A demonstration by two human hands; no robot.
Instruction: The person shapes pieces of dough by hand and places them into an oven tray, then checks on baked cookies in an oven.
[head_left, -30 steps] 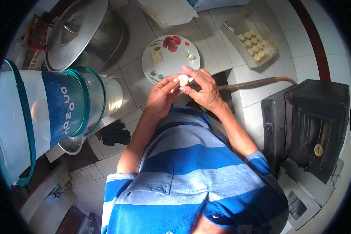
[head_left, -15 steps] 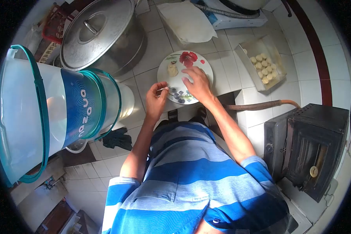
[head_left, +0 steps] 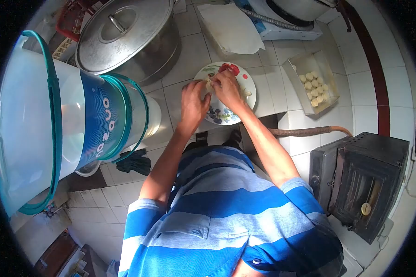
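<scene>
A round white plate (head_left: 223,117) with red and blue flower prints lies on the tiled counter. Both hands meet over its upper part. My left hand (head_left: 195,102) is at the plate's left edge, with its fingers bent around a lump of pale dough (head_left: 210,86) that is mostly covered. My right hand (head_left: 227,90) touches the same lump from the right, fingertips pressed together on it. A small pale piece (head_left: 247,93) lies on the plate to the right of my right hand.
A large lidded pot (head_left: 134,41) and big clear buckets (head_left: 69,120) stand on the left. A box of round dough pieces (head_left: 315,87) is at the right, beyond a hose (head_left: 305,131) and a black oven (head_left: 374,171). White paper (head_left: 231,27) lies behind the plate.
My left hand has moved up and right to the dough, and my right hand has closed in on it. A small pale piece now shows at the plate's right. The view has shifted slightly.
</scene>
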